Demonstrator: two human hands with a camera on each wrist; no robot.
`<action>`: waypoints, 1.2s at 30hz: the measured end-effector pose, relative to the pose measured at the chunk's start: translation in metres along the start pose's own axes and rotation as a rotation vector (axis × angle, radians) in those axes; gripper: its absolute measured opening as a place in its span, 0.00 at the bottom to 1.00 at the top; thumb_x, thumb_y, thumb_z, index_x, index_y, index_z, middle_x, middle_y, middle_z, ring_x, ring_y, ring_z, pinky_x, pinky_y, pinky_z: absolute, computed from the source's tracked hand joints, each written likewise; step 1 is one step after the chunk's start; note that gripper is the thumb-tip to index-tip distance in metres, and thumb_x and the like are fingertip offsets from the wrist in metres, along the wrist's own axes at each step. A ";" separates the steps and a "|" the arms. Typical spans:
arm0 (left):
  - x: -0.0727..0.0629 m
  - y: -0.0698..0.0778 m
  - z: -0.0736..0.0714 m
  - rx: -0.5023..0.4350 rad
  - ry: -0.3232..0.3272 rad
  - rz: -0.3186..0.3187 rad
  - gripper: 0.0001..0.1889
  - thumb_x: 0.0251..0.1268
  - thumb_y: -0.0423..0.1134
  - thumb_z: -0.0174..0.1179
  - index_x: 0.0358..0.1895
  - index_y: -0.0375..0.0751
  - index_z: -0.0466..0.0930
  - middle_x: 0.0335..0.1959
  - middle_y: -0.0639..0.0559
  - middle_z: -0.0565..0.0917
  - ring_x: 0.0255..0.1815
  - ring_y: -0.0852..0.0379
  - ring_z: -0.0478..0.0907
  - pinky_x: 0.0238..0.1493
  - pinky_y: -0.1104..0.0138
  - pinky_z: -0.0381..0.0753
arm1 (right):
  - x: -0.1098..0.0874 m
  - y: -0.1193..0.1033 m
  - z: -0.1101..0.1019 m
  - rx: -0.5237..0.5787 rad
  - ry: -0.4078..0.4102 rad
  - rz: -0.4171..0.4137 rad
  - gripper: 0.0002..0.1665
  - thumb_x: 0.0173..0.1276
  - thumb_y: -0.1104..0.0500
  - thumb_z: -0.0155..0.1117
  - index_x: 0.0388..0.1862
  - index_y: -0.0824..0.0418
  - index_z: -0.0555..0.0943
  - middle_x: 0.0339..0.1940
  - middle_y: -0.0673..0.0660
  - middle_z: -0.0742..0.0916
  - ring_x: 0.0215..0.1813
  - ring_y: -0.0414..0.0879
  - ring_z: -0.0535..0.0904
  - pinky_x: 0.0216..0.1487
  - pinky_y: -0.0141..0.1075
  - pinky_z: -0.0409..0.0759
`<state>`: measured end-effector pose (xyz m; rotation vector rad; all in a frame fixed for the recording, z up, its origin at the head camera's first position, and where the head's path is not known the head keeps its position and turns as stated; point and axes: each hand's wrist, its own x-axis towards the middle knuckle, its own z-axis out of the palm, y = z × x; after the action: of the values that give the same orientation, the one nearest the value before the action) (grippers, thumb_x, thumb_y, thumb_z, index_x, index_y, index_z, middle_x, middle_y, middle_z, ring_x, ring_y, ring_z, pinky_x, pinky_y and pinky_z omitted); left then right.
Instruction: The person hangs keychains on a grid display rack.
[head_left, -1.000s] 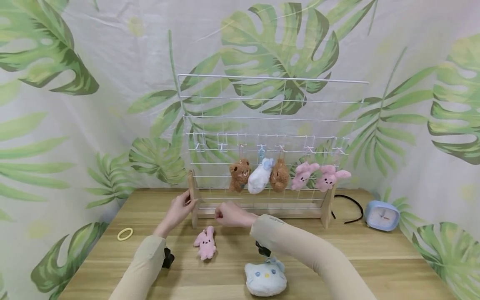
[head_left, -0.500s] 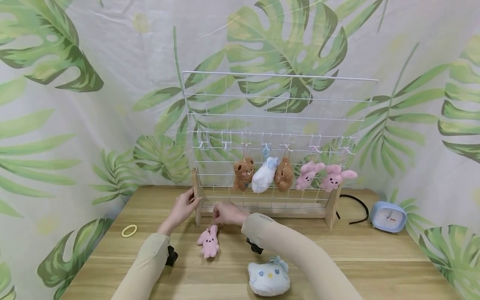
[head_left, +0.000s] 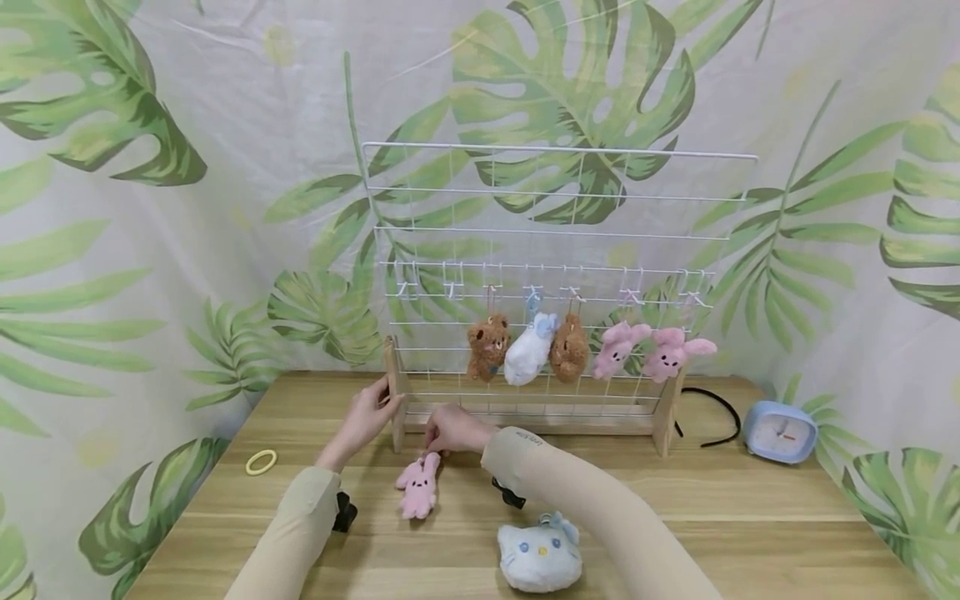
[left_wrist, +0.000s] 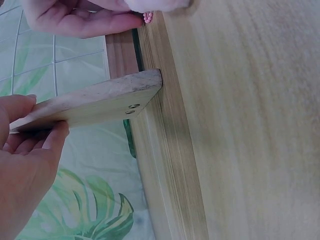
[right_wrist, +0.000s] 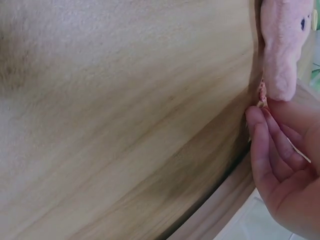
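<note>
In the head view, my left hand (head_left: 367, 414) holds the wooden side post (head_left: 394, 400) of a white wire grid rack. The left wrist view shows thumb and fingers on either side of that post (left_wrist: 100, 102). My right hand (head_left: 459, 429) is just in front of the rack's base, above a pink bunny plush (head_left: 417, 492) on the table. In the right wrist view its thumb and fingertips pinch the thin cord loop (right_wrist: 262, 95) at the top of the bunny. Further forward lies a pale blue cat-face plush (head_left: 540, 557).
Several plush charms hang from hooks on the rack, among them a brown bear (head_left: 487, 348), a white plush (head_left: 529, 350) and a pink bunny (head_left: 667, 354). Two hooks (head_left: 452, 287) at left carry nothing. A yellow ring (head_left: 261, 453), black band (head_left: 723, 408) and blue clock (head_left: 780, 432) lie around.
My right hand has come slightly left and down to the bunny's cord and now pinches it. My left hand stays on the post. The head view has shifted a little.
</note>
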<state>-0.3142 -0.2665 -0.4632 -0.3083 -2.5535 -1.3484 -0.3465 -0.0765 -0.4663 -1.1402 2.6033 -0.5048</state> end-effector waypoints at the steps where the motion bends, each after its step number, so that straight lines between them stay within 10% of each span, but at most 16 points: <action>1: 0.001 0.000 0.000 0.000 -0.002 0.004 0.23 0.74 0.31 0.54 0.67 0.21 0.67 0.62 0.22 0.75 0.65 0.31 0.74 0.63 0.49 0.78 | 0.000 0.000 0.001 -0.014 0.003 0.008 0.08 0.65 0.59 0.71 0.26 0.60 0.88 0.22 0.54 0.89 0.17 0.34 0.76 0.23 0.18 0.72; 23: 0.001 -0.001 0.002 -0.004 -0.027 -0.007 0.25 0.74 0.32 0.54 0.69 0.23 0.64 0.63 0.24 0.75 0.65 0.32 0.74 0.63 0.49 0.79 | -0.006 -0.003 0.000 -0.130 0.003 0.084 0.14 0.60 0.60 0.70 0.15 0.53 0.81 0.10 0.44 0.81 0.13 0.32 0.71 0.19 0.22 0.67; 36: 0.001 -0.003 -0.001 -0.020 -0.017 0.006 0.24 0.74 0.31 0.54 0.68 0.22 0.65 0.62 0.23 0.75 0.64 0.31 0.75 0.62 0.49 0.79 | -0.016 -0.013 -0.017 0.017 0.116 -0.101 0.10 0.63 0.65 0.66 0.24 0.57 0.75 0.19 0.44 0.75 0.20 0.33 0.64 0.23 0.21 0.62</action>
<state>-0.3155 -0.2684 -0.4648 -0.3320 -2.5517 -1.3764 -0.3335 -0.0690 -0.4446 -1.2774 2.6425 -0.6311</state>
